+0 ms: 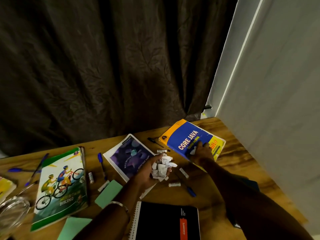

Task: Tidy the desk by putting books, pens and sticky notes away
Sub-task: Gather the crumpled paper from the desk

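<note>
**A:** so where's the camera sitting on this one?

**B:** I'm only getting the one feed, the head view. It's looking forward and down from above the wooden desk (225,172), wide-angle, so the edges are bowing a lot. Upper half is just facing the dark curtain (103,66), with a pale wall (277,101) running down the right.

**A:** close in?

**B:** pretty close. Both forearms are coming in from the bottom edge, left hand (149,172) sitting near centre, right hand (201,151) reaching further out. No second view, so nothing's overlapping.
</note>
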A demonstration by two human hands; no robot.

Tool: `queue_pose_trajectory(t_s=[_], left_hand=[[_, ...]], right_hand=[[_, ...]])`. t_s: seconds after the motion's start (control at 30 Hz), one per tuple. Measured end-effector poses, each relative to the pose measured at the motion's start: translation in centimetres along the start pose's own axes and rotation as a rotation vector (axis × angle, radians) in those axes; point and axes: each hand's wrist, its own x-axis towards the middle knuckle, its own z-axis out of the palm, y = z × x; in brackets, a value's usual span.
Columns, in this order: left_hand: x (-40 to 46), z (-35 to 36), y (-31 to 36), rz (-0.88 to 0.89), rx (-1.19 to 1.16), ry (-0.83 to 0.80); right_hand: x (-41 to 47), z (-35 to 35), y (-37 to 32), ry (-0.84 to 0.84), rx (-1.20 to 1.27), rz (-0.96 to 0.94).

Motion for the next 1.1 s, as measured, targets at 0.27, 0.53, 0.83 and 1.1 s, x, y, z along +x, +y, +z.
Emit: queue_pose_trajectory(t_s=[0.27,0.53,0.83,1.1], left_hand=[[1.4,0.6,0.0,-0.029,0.058,-0.024],[1.2,1.6,-0.5,-0.036,0.159,-0.011],[1.1,6.8,-3.6,-0.144,0.130,-0.107],[0.2,12.1,-10.6,-0.184,0.198,-0.231]], right_hand=[[1.6,1.0,0.8,-0.034,-0.019,-0.069],[-0.8,0.4,2.5,0.072,0.283,-0.011],[-7.5,-0.8,4.0,0.106,0.953,0.022],[-13.7,-2.3,9.2,0.142,1.236,0.193]])
